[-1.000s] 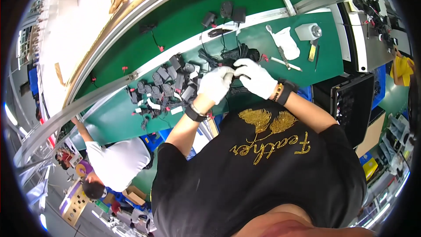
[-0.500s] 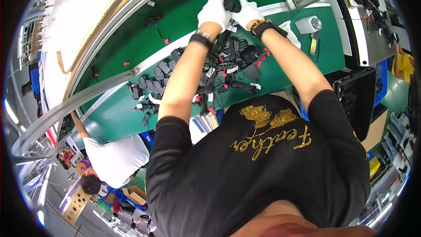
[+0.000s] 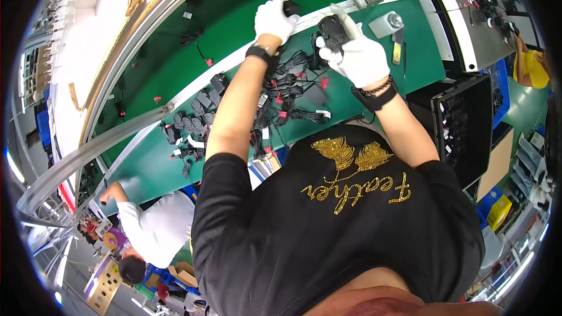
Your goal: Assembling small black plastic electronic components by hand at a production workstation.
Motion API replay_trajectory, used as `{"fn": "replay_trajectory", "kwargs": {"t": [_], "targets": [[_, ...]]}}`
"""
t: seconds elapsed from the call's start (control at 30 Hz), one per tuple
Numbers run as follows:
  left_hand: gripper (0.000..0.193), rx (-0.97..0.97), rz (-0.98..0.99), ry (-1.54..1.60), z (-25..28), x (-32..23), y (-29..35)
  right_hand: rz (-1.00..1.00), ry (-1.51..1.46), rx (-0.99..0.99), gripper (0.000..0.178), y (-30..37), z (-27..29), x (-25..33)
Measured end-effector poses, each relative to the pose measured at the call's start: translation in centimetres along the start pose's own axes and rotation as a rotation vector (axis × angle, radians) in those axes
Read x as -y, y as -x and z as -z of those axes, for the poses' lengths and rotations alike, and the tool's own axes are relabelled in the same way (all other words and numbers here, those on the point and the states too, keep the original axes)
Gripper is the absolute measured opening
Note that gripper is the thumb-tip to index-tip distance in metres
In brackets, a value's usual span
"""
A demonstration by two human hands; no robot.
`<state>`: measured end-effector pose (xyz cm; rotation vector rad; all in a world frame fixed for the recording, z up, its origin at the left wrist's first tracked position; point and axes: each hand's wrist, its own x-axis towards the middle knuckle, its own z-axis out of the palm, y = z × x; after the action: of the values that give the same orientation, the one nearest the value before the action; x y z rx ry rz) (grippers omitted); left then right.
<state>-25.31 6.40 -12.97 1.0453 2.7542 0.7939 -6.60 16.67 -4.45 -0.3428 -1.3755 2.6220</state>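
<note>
One adapter in the right hand, one black block in the left hand.
The adapter is black and chunky with rounded edges, just right of upper centre in the frame; it sits tilted between the fingers, one broad face turned up and mostly uncovered, its lower part against the glove. The block, at the upper centre, is partly hidden by the fingers and juts from their right side, near the adapter but apart from it.
</note>
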Motion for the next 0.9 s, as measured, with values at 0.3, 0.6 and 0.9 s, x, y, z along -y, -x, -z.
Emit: {"fn": "replay_trajectory", "kwargs": {"t": [0.3,0.6,0.9], "targets": [[0.047,-0.055,0.195,1.759,10.8,-6.9,10.6,-0.135,-0.739,0.289,0.071,5.2,-2.0,6.0],[0.038,-0.011,0.311,2.278,10.1,-14.7,17.4,-0.141,-0.536,0.333,0.083,8.6,-3.0,7.7],[0.06,0.194,0.298,2.473,9.2,-16.7,18.9,-0.148,-0.027,-0.05,0.051,11.8,-2.4,8.1]]}}
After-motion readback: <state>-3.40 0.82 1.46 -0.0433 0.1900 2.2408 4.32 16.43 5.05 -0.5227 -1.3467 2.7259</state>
